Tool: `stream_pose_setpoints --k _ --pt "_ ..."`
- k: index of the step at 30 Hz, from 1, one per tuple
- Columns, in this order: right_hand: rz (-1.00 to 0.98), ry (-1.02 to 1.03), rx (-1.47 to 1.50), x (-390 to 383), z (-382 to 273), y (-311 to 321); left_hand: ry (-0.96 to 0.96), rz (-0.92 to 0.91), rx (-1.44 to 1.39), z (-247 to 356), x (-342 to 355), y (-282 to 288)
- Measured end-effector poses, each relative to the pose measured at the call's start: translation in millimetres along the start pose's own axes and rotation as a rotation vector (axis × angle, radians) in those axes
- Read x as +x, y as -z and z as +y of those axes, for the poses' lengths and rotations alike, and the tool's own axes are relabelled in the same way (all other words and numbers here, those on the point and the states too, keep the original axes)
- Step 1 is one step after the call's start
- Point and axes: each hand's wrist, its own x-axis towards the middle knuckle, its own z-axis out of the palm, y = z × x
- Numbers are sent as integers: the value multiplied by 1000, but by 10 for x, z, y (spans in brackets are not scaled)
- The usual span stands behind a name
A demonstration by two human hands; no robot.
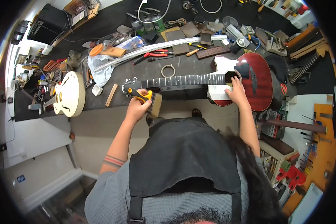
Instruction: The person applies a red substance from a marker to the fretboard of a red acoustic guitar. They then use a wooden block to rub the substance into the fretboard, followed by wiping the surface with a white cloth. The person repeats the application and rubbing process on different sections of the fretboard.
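A red acoustic guitar [261, 80] lies on the bench, neck pointing left toward its headstock with tuners. My left hand [138, 106] is closed on a wide brush [154, 105] with a yellow and black handle, just below the headstock end of the neck [177, 80]. My right hand [238, 91] rests on the guitar at the soundhole, fingers apart, its thumb near a white sheet [216, 93] that lies over the body below the fretboard. Another white sheet [224, 63] covers the upper body.
A cream hollow-body guitar [72, 95] lies at the left on the dark bench [119, 102], near a small wooden block [112, 95]. A tape ring [168, 70], red-handled pliers [155, 55], a long metal straightedge [130, 58] and assorted tools are farther back. A tool board [321, 142] stands at right.
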Motion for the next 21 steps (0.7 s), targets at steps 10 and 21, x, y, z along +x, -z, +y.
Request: stream_pose_setpoints --k 10,21 --pt "-28 223 99 4 90 56 -104 538 81 -35 114 -710" --pt "33 326 145 -44 381 95 -140 802 -58 -299 399 -687"
